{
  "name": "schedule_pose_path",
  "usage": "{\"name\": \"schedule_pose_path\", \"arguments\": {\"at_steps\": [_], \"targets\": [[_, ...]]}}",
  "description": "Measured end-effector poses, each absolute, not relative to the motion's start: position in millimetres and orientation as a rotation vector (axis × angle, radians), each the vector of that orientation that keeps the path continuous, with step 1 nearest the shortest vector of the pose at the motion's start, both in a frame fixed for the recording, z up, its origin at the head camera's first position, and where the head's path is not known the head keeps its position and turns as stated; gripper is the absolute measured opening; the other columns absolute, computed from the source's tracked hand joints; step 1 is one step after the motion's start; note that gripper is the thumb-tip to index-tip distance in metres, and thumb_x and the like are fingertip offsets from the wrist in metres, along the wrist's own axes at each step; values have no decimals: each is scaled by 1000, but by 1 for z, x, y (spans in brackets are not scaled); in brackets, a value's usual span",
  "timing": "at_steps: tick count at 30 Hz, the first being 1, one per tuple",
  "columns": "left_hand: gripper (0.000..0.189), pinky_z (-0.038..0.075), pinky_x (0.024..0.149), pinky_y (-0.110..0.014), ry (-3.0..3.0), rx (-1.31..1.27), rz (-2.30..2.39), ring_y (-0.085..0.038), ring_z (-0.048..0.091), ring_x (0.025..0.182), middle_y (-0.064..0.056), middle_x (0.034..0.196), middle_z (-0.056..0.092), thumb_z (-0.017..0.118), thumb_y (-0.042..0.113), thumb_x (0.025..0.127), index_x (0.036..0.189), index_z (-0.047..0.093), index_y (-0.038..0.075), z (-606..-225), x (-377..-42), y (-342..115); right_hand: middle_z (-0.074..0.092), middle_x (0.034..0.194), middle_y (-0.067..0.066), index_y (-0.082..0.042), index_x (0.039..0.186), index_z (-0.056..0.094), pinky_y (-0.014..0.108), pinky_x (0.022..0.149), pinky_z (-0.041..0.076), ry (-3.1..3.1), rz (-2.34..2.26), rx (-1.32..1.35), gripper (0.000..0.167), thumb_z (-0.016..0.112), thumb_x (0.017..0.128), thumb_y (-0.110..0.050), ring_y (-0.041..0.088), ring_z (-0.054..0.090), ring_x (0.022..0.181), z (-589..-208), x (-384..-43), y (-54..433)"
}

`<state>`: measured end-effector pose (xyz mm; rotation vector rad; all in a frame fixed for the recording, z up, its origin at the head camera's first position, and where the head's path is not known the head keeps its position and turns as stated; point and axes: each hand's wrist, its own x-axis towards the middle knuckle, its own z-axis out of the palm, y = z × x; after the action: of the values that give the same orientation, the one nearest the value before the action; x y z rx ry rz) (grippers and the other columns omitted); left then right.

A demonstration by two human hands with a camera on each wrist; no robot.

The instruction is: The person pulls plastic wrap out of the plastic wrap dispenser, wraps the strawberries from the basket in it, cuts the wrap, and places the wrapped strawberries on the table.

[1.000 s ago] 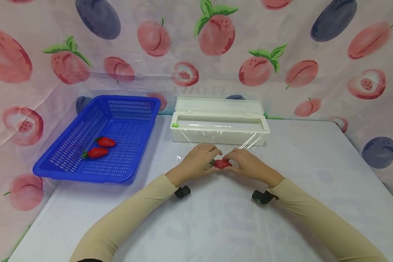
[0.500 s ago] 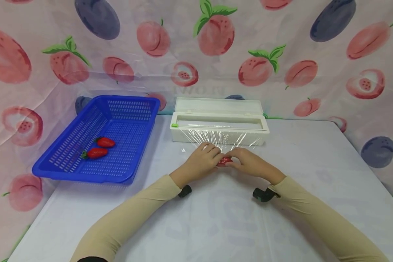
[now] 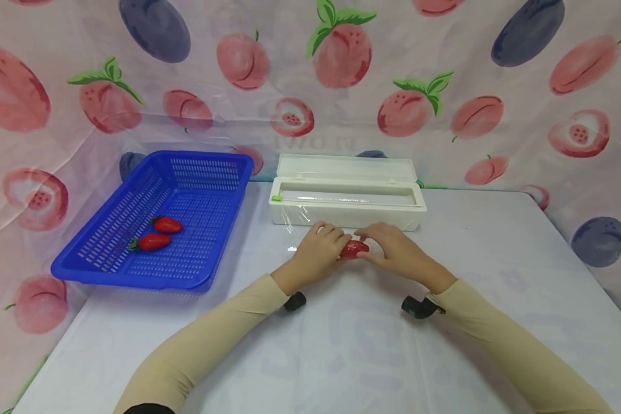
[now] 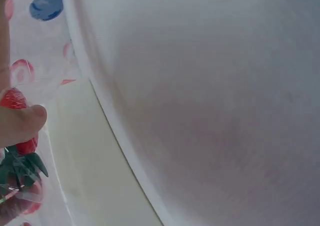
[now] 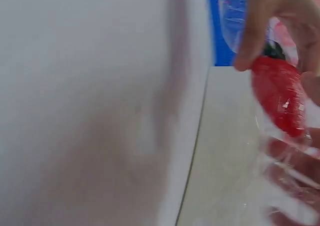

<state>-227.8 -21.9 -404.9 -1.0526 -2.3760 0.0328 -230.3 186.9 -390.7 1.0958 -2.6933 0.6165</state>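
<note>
At the left of the frame, a blue basket [image 3: 134, 283] holds two strawberries [image 3: 154, 242]. Near the centre, over the desk [image 3: 341, 351], the left hand [image 3: 314, 252] has its grip clamped on the leafy end of a film-covered berry [image 3: 354, 249]. Above it stands an open white box [image 3: 349, 217]. Further right, the right hand's [image 3: 397, 252] thumb touches the tip; whether that grip is closed, I cannot tell.
</note>
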Motion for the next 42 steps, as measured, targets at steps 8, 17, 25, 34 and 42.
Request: {"name": "schedule_pose_path", "arguments": {"at_steps": [8, 17, 25, 34, 42], "targets": [[46, 42, 95, -35, -2510, -1038, -68, -17, 58, 102, 0, 107, 66, 70, 38, 81, 117, 61, 11, -404, -229, -23, 65, 93, 8, -5, 102, 65, 47, 87, 42, -2231, 271, 1180, 47, 84, 65, -27, 28, 56, 96, -394, -229, 185], [46, 41, 97, -36, -2552, -989, -78, -17, 58, 103, -1, 107, 67, 72, 39, 80, 115, 62, 11, -405, -227, -23, 67, 81, 4, -5, 103, 69, 43, 85, 42, -2520, 359, 1029, 39, 80, 72, -27, 23, 58, 87, -398, -225, 186], [42, 39, 98, -37, -2657, -958, -16, -19, 56, 105, -1, 108, 65, 69, 37, 83, 115, 60, 12, -406, -229, -22, 65, 89, 7, -6, 85, 71, 48, 85, 41, -2635, 258, 970, 29, 74, 78, -33, 28, 54, 99, -400, -222, 197], [47, 41, 95, -36, -2659, -987, -56, -21, 56, 107, -5, 114, 61, 66, 38, 85, 123, 57, 11, -405, -229, -25, 63, 100, 11, -4, 107, 63, 48, 88, 42, -2297, 98, 1123, 52, 82, 68, -33, 31, 55, 102, -394, -225, 189], [52, 42, 96, -38, -2636, -1010, -62, -23, 56, 108, -6, 117, 58, 62, 41, 87, 130, 53, 12, -405, -234, -28, 66, 93, 8, -5, 98, 66, 46, 85, 43, -2332, 154, 1106, 41, 84, 67, -25, 28, 57, 97, -401, -232, 175]]}}
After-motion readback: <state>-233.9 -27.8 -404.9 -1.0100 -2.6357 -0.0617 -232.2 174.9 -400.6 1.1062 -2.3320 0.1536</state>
